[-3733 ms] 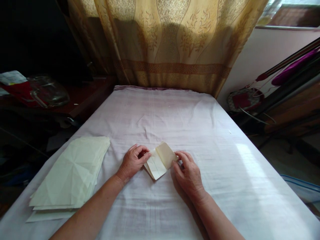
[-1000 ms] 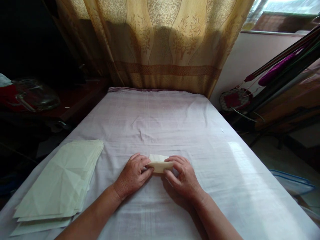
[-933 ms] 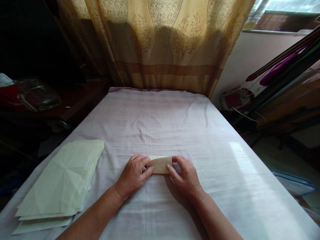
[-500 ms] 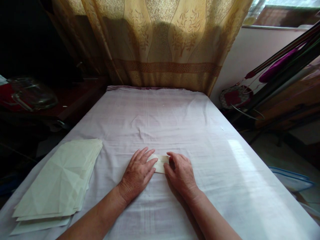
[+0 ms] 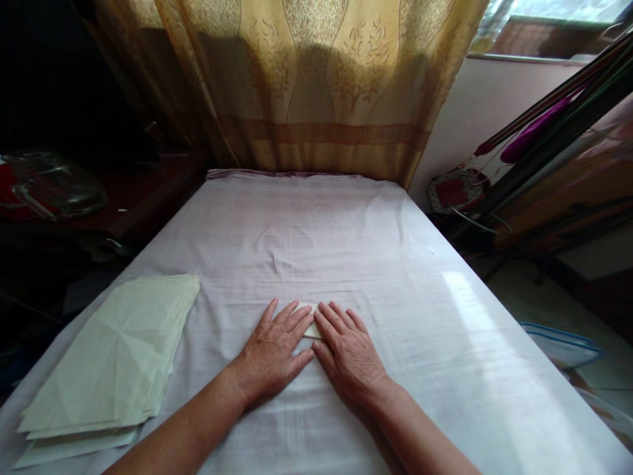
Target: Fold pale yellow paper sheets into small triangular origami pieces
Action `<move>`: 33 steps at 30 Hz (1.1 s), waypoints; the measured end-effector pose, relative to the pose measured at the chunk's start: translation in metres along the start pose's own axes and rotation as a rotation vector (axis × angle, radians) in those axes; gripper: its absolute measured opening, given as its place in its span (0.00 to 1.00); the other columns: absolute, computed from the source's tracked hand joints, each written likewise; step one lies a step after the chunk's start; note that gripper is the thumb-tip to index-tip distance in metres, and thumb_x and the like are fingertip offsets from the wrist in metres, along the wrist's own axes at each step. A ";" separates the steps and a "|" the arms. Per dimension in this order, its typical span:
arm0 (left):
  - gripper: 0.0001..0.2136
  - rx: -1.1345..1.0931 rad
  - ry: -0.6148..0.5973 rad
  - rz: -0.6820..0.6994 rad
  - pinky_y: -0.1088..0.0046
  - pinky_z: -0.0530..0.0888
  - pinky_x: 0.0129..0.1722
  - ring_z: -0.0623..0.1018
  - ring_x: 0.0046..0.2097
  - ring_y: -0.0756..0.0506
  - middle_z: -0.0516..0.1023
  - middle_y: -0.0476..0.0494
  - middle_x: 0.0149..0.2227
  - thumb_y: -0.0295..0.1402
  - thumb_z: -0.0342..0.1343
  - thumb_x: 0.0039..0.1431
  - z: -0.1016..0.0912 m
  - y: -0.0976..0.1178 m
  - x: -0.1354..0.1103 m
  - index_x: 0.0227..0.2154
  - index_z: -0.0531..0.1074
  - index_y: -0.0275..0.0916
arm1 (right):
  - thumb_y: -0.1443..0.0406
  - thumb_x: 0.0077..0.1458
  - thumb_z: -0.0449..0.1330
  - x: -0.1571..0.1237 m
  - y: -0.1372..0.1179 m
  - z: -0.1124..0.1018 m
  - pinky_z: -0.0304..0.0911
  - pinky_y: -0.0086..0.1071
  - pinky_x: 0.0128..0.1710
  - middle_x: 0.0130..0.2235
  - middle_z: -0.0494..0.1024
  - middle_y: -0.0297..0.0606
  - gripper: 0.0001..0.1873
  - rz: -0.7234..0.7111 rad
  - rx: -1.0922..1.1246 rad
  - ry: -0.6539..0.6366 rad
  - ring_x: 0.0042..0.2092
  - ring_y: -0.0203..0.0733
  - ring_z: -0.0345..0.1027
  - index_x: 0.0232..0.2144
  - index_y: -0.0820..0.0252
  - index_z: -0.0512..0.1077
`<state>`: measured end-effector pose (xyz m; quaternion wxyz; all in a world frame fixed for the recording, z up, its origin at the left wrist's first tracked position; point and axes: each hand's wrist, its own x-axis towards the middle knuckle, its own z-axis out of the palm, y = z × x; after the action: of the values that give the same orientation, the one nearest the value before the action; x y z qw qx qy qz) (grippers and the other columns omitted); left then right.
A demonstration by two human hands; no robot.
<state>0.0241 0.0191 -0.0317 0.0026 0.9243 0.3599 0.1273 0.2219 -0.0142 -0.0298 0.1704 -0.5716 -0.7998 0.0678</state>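
A small piece of folded cream paper [image 5: 311,330] lies on the cloth-covered table [image 5: 316,251], mostly hidden under both hands. My left hand [image 5: 277,340] rests flat on its left part, fingers spread. From the other side my right hand [image 5: 349,343] lies flat over the paper's right part, fingers stretched forward. The two thumbs nearly meet just below the paper. To the left sits a stack of cream paper sheets [image 5: 109,349], the top one marked by creases that fan out from a point.
A patterned gold curtain [image 5: 316,86] hangs beyond the table's far edge. On a dark red side table at left stands a glass jar [image 5: 54,185]. A round bag [image 5: 457,190] hangs at right, above a blue-rimmed clear container [image 5: 561,346] beside the table.
My right hand has gone from pinching the paper's right end to lying flat on it. More of the paper is covered now. My left thumb has moved down off it.
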 end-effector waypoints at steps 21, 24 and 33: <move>0.27 -0.024 -0.163 0.066 0.50 0.43 0.68 0.58 0.68 0.39 0.60 0.42 0.68 0.45 0.51 0.66 -0.013 -0.007 -0.019 0.66 0.56 0.49 | 0.57 0.62 0.58 -0.019 0.002 -0.019 0.46 0.55 0.65 0.68 0.56 0.44 0.28 -0.066 -0.014 -0.116 0.69 0.54 0.47 0.63 0.48 0.62; 0.28 -0.019 -0.150 0.075 0.50 0.43 0.67 0.59 0.68 0.38 0.60 0.42 0.68 0.45 0.51 0.65 -0.012 -0.007 -0.019 0.66 0.56 0.49 | 0.56 0.63 0.57 -0.022 0.002 -0.019 0.46 0.55 0.66 0.67 0.58 0.43 0.28 -0.073 -0.012 -0.134 0.69 0.54 0.48 0.64 0.50 0.61; 0.28 -0.012 -0.186 0.067 0.50 0.41 0.67 0.57 0.69 0.38 0.57 0.42 0.69 0.45 0.51 0.65 -0.013 -0.007 -0.019 0.66 0.55 0.50 | 0.56 0.62 0.59 -0.022 0.009 -0.023 0.48 0.56 0.64 0.66 0.61 0.46 0.29 -0.149 -0.057 -0.137 0.67 0.56 0.51 0.64 0.46 0.61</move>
<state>0.0033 0.0106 -0.0243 0.0375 0.9435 0.3264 0.0434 0.2446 -0.0338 -0.0151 0.1034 -0.5092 -0.8514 0.0713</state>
